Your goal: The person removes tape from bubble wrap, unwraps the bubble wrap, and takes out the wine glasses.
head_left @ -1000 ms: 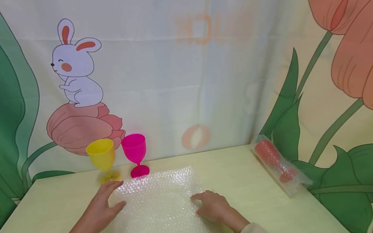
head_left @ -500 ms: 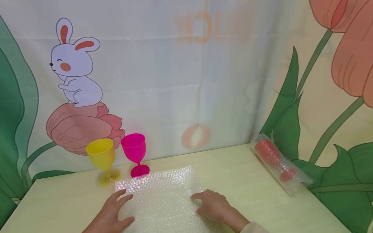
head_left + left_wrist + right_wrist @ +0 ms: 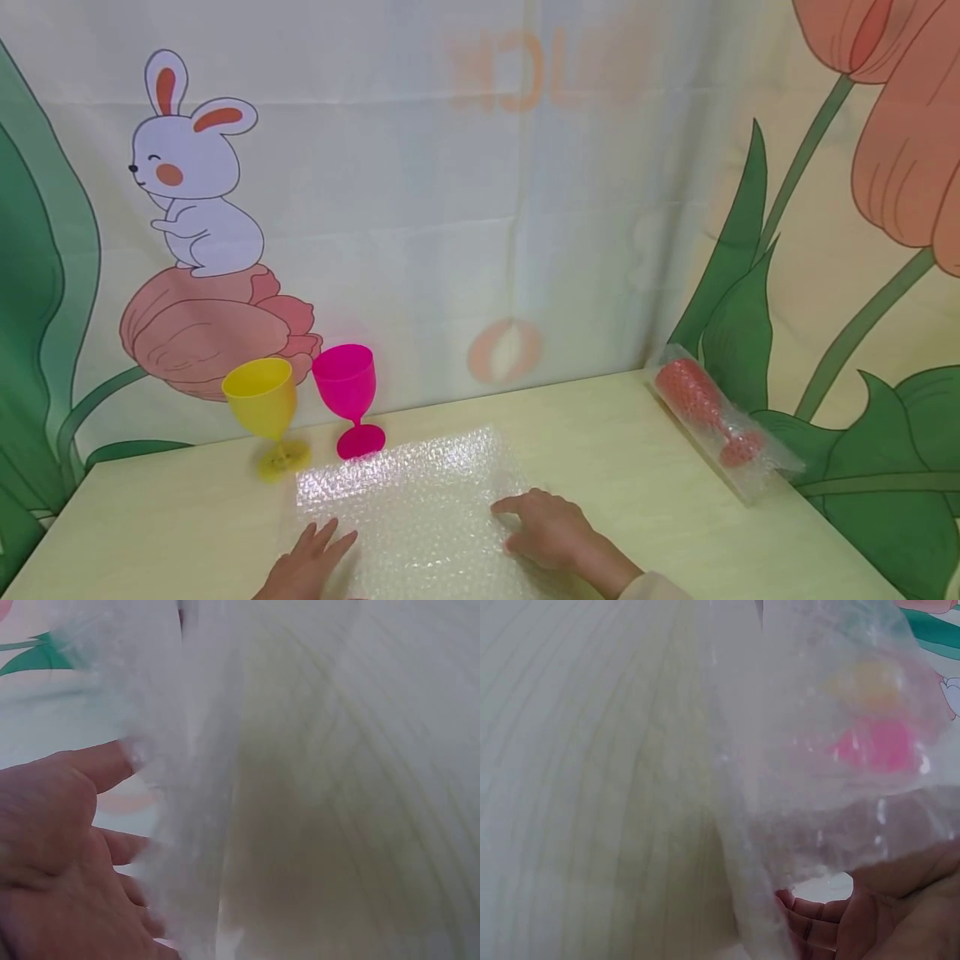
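Bubble wrap sheet [image 3: 420,517] lies on desk [image 3: 600,433], lower center of frame, running off bottom edge; long axis unclear. Left hand [image 3: 307,562], fingers spread, at its left side; right hand [image 3: 551,533] at its right, index extended, whether pinching cannot tell. Pink goblet [image 3: 347,383] stands close at far edge, yellow goblet [image 3: 262,404] just left; wrapped red goblet [image 3: 690,396] at far right, well apart.

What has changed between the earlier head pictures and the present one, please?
The left hand drew back and slightly right, from the far left corner of the bubble wrap to nearer along its left side. I see no clear grasp or release. The right hand, bubble wrap, yellow cup, pink cup and red cup stayed in place.
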